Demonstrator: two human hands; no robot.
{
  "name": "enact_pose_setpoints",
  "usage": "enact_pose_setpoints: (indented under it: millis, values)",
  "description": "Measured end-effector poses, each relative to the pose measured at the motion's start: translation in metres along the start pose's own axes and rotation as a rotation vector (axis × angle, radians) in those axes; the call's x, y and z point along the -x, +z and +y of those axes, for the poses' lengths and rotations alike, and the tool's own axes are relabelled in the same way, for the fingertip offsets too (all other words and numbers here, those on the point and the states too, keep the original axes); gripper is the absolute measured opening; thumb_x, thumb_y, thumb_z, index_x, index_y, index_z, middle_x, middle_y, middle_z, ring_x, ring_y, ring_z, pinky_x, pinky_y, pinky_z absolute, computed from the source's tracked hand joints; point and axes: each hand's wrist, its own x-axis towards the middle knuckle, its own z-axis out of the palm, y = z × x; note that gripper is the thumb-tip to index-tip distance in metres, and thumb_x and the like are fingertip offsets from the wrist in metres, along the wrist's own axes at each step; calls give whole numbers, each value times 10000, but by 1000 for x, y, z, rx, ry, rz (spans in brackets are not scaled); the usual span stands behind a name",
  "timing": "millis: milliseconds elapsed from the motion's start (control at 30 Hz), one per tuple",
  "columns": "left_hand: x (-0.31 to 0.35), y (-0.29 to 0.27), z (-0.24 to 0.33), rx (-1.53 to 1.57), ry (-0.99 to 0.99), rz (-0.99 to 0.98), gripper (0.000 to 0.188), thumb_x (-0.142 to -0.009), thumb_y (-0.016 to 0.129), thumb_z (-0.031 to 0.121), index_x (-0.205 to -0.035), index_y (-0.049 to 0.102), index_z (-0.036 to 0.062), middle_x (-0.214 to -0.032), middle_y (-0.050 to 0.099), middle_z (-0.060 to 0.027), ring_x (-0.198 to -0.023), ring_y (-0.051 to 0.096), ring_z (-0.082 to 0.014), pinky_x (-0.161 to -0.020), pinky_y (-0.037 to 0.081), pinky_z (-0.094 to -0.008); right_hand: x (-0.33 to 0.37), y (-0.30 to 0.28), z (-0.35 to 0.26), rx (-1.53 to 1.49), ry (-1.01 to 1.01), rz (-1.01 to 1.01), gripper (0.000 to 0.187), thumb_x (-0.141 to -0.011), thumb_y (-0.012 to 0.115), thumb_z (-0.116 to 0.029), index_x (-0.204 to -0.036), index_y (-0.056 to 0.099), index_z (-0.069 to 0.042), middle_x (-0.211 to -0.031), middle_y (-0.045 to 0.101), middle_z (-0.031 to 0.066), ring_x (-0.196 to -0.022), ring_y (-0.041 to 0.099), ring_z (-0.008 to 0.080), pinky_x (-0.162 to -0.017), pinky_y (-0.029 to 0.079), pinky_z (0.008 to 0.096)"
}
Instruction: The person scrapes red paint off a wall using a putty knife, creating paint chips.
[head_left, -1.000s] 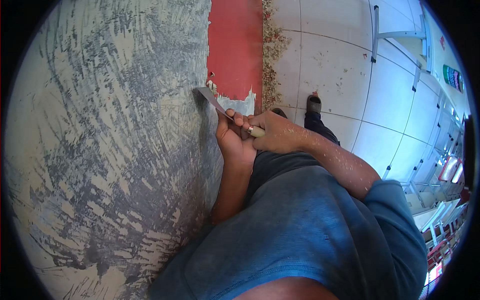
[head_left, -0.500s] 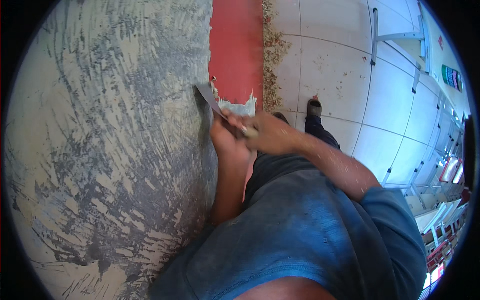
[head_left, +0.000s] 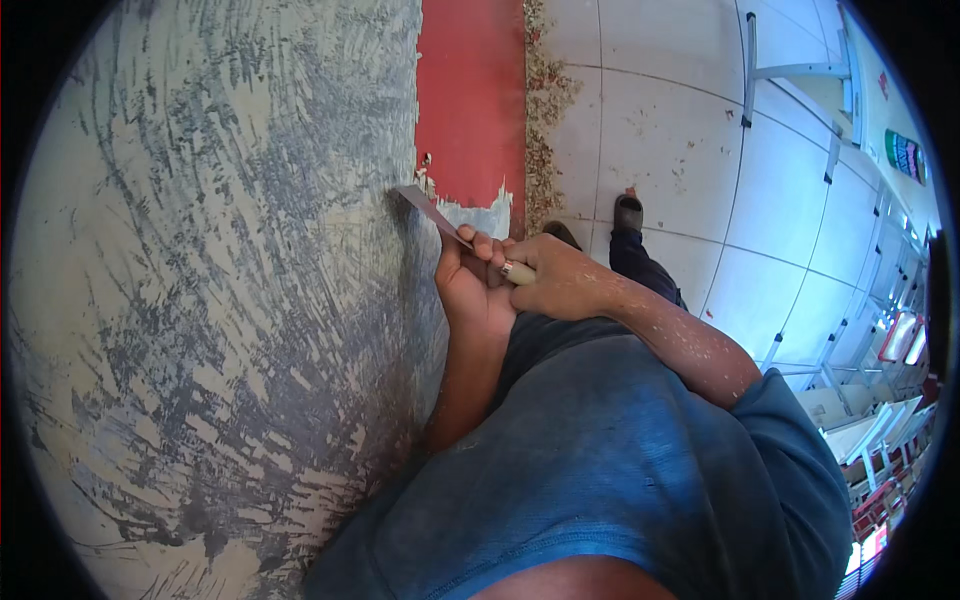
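Both hands are on a paint scraper with a flat metal blade and a pale handle. My right hand is wrapped around the handle. Beside it, my left hand has its palm turned up and its fingers curled about the blade's rear part. The blade's far end rests against or very close to the wall, whose pale coating is streaked with grey; exact contact cannot be told. Just past the hands, a red band runs along the wall's lower part and ends in a ragged whitish-grey patch.
Flakes and scrapings lie along the foot of the red band, on pale floor tiles. My shoe stands on the tiles. At right are a metal-legged table with a green can, and stacked furniture.
Both hands and the scraper have shifted slightly toward me and to the right. The blade's end sits a little lower along the wall. The hands, blurred before, are now sharper.
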Motion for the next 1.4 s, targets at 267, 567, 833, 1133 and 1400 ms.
enact_pose_setpoints:
  millis: [267, 567, 833, 1133, 1400]
  values:
    - [9, -6, -5, 68, -17, -20, 321, -949, 397, 360, -757, 498, 122, -557, 441, 0, -505, 431, -154, -596, 426, -291, 4, -8, -5, 39, 7, -31, 315, -678, 613, -145, -943, 558, 17, -807, 593, 154, -762, 574, 191, -705, 458, 316]
    - [-11, -10, -4, 53, -40, -94, 303, -944, 398, 307, -769, 550, 111, -580, 504, 2, -524, 471, -152, -590, 428, -311, -9, -11, -2, 57, -34, 21, 259, -681, 594, -150, -862, 567, 33, -673, 562, 104, -652, 548, 181, -631, 444, 322]
    - [-14, 1, -1, 20, -61, -74, 268, -938, 387, 253, -754, 532, 125, -562, 486, 9, -517, 472, -135, -574, 416, -279, -8, -5, -4, 30, -29, 90, 198, -682, 576, -117, -811, 541, 29, -684, 548, 105, -667, 543, 183, -629, 442, 329]
    - [-32, 16, -8, -172, -3, -6, 244, -922, 427, 237, -729, 526, 124, -572, 505, 10, -510, 474, -129, -530, 406, -263, -8, -18, 4, 75, 51, 95, 263, -682, 598, -152, -871, 556, 26, -737, 558, 130, -684, 547, 196, -650, 451, 329]
    - [-51, -2, 5, -145, -19, 15, 254, -922, 436, 270, -727, 507, 124, -557, 465, 19, -504, 458, -131, -515, 406, -264, -26, -27, -30, -11, 225, 47, 192, -676, 550, -76, -851, 526, 1, -712, 560, 80, -706, 522, 135, -678, 431, 296]
